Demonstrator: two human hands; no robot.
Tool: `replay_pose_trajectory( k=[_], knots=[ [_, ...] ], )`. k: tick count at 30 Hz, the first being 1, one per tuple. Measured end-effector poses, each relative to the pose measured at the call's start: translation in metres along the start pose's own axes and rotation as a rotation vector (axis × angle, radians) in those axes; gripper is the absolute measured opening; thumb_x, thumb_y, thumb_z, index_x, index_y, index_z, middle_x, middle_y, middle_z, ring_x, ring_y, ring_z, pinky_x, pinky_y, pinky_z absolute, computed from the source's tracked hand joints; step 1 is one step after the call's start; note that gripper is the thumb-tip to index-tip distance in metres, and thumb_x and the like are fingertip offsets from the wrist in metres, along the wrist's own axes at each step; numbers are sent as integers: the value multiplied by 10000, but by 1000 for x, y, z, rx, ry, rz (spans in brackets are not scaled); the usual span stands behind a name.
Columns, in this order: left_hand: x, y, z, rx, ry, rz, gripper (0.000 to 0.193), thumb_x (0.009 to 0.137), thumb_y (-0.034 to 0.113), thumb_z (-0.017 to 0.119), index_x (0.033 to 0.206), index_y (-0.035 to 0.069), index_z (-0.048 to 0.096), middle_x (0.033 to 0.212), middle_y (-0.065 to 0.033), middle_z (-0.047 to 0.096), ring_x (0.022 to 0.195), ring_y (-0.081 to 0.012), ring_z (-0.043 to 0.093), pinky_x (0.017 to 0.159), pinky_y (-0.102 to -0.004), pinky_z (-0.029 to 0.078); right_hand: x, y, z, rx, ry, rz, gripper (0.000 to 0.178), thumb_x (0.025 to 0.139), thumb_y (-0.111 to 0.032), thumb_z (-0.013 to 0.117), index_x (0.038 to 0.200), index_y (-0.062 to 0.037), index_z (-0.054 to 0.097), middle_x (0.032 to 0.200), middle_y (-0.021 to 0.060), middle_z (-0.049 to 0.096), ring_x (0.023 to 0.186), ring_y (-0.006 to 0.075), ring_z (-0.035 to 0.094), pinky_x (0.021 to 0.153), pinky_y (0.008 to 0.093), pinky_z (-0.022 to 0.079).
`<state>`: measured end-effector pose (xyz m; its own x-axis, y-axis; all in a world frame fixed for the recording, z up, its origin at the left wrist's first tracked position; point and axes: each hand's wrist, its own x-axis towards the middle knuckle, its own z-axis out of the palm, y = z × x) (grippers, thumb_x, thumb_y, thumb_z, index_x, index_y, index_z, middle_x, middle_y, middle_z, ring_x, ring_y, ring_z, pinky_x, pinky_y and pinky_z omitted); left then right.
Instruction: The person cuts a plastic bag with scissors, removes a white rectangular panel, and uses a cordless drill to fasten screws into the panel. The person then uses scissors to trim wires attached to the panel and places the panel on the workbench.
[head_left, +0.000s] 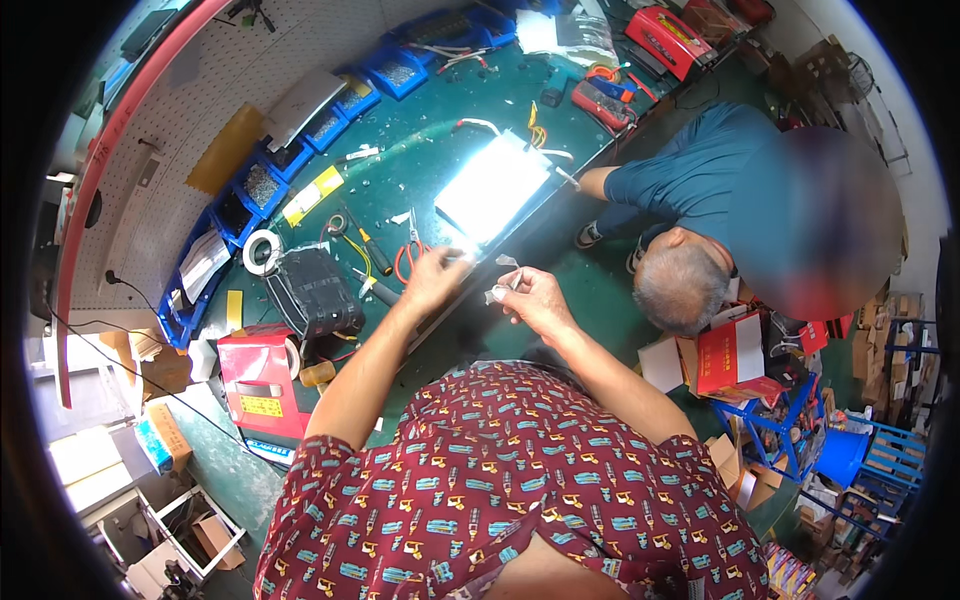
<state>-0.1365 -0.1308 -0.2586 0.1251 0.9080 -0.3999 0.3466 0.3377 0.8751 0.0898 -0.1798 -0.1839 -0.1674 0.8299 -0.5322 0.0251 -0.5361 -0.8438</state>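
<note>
Blue bins line the pegboard, a white roll beside them.

Open middle, crowded left

Reaching room runs along the bench between the white panel and blue bins on the far edge; red-handled scissors and a black ribbed unit obstruct its left half.

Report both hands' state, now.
Left hand: partly curled; whether its grip holds anything cannot be told.
Right hand: closed, pinching a small translucent scrap.

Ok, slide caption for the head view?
Right hand pinches a translucent piece; left hand is beside red-handled scissors.
</note>
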Motion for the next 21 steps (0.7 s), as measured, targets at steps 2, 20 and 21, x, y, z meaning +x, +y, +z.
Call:
replay_pose_trajectory(
  k=[2,20,21],
  knots=[
    [-43,56,13,-164,-209,-17,540,931,349,741,1304,-6,577,862,-62,655,696,-97,603,596,-254,512,15,19,-1,-228,77,-95,198,848,-133,784,954,-7,672,813,76,726,696,142,674,643,295,553],
    [-67,56,-1,-38,-82,208,223,938,88,653,1150,23,626,920,-25,644,784,-79,589,700,-251,511,33,0,40,-588,57,-377,256,757,-210,768,843,11,671,820,254,686,840,431,698,725,484,552],
    [-68,58,0,-85,-72,168,198,928,76,655,1117,17,645,895,-18,651,806,-76,585,734,-265,501,30,-6,41,-617,41,-359,257,758,-216,758,845,10,669,832,256,687,851,435,694,739,486,551]
  ],
)
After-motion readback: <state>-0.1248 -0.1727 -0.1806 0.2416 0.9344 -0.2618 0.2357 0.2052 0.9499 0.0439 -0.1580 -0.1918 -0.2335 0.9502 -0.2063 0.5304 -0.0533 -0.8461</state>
